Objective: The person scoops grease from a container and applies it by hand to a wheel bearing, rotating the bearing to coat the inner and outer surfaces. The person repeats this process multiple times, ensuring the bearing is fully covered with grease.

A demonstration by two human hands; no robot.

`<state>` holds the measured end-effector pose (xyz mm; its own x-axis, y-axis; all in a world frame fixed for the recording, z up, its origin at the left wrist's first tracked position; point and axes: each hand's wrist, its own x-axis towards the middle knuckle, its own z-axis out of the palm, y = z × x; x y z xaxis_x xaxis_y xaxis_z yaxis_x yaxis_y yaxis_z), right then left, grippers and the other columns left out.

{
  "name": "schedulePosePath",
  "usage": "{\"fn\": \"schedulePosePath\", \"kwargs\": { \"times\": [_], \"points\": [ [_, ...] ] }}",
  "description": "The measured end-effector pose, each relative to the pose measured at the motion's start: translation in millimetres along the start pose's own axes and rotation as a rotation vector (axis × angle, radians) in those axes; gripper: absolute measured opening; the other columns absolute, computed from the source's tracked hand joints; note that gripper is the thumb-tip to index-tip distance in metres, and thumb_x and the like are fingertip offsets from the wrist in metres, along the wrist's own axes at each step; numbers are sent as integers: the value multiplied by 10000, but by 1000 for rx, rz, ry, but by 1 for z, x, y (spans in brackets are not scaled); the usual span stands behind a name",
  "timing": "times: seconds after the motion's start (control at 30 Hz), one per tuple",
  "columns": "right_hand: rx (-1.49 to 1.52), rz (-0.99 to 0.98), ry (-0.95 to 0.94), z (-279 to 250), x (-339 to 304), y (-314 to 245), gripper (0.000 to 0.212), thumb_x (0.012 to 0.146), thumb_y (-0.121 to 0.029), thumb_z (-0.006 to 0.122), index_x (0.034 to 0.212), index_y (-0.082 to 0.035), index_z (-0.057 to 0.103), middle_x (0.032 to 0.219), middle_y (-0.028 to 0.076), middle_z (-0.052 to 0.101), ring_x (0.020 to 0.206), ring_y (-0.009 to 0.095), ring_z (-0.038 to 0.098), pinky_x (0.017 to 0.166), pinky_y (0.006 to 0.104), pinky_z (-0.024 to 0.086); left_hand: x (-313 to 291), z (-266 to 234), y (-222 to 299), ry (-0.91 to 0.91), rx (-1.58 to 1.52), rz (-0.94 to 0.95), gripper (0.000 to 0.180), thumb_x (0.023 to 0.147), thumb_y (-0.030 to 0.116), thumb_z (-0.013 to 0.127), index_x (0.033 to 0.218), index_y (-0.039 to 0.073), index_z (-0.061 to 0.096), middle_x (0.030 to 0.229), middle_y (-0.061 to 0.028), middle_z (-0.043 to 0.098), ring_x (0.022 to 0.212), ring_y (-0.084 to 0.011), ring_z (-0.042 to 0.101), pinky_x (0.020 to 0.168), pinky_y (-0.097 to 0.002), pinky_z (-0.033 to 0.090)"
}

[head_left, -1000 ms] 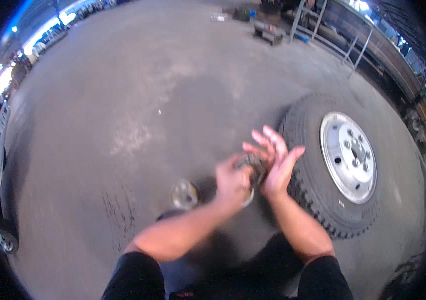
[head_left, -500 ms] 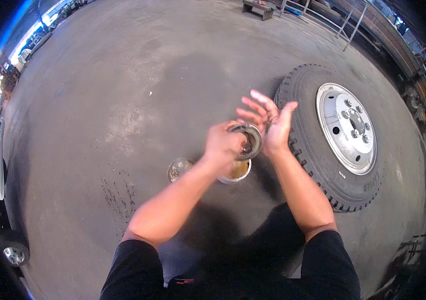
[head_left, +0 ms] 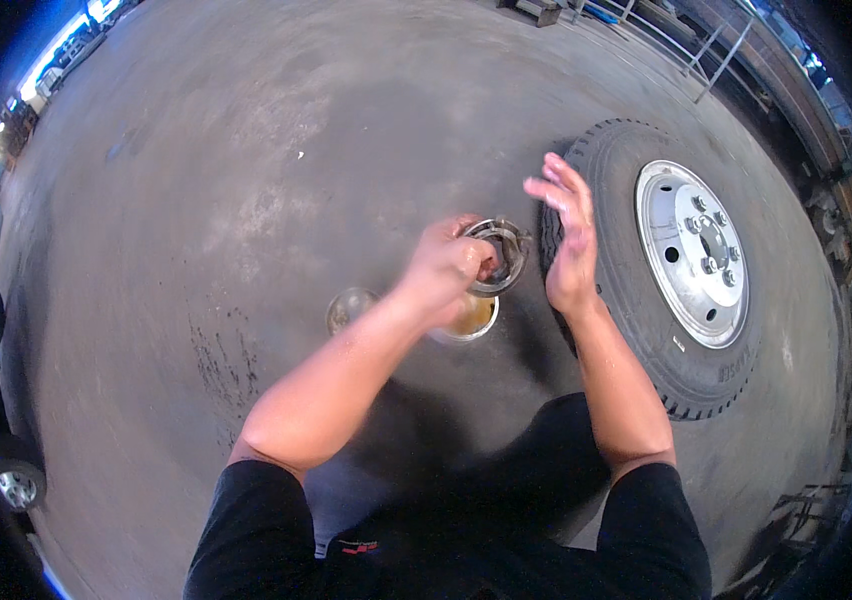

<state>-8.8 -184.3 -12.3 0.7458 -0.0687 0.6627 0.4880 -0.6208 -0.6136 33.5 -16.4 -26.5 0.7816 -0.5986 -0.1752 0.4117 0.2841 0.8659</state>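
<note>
Where tyre (head_left: 681, 270) lies: grey concrete floor (head_left: 246, 180).

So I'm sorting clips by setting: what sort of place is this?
Probably a vehicle workshop yard: a truck wheel lies on stained concrete floor, and the left hand holds a greasy metal ring over a tin.

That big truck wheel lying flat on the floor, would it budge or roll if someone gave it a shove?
The wheel probably would not roll: it lies flat on its side on the concrete floor. Its thick tyre and metal rim suggest it is heavy, so a shove would likely barely move it. The rubber would probably grip, not slide.
</note>
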Motion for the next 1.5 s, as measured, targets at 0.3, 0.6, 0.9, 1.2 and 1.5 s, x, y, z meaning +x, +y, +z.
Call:
{"fn": "schedulePosePath", "kwargs": {
  "times": [0.3,0.6,0.9,1.2,1.5],
  "points": [
    [-545,-307,-378,-9,0,-26,719,936,-653,261,653,-149,689,1390,115,473,1351,328,294,1138,506,100,-5,-11,9,-177,125,-75,196,719,-45,536,909,-41,584,798,-66,610,708,-148,587,624,-277,479],
    [969,436,-76,-3,-4,-16,904,939,-671,71,796,11,647,1308,225,517,1239,303,422,1067,426,279,-11,-3,17,-60,-214,-175,208,717,-95,558,920,-54,567,847,-118,602,711,-195,615,659,-328,537],
    [1204,751,-357,13,1,-12,897,921,-688,9,741,-21,582,1329,245,494,1167,305,467,1025,402,336,-7,-14,0,-236,-407,-365,136,750,-97,524,867,-26,525,844,-93,550,777,-195,604,809,-366,543],
    [1187,512,66,0,-19,-20,710,980,-580,221,666,-49,571,1277,209,540,1239,280,409,1081,411,250,-11,7,19,51,-935,-243,63,766,-12,541,811,30,554,801,-71,502,776,-200,522,736,-351,489],
    [1682,665,199,-40,-11,-74,430,912,-498,513,896,-72,570,1242,176,534,1213,310,449,1112,502,263,-20,-11,25,-854,-834,-92,200,923,110,477,928,175,667,480,81,431,647,-113,410,702,-274,341]
  ]
}}
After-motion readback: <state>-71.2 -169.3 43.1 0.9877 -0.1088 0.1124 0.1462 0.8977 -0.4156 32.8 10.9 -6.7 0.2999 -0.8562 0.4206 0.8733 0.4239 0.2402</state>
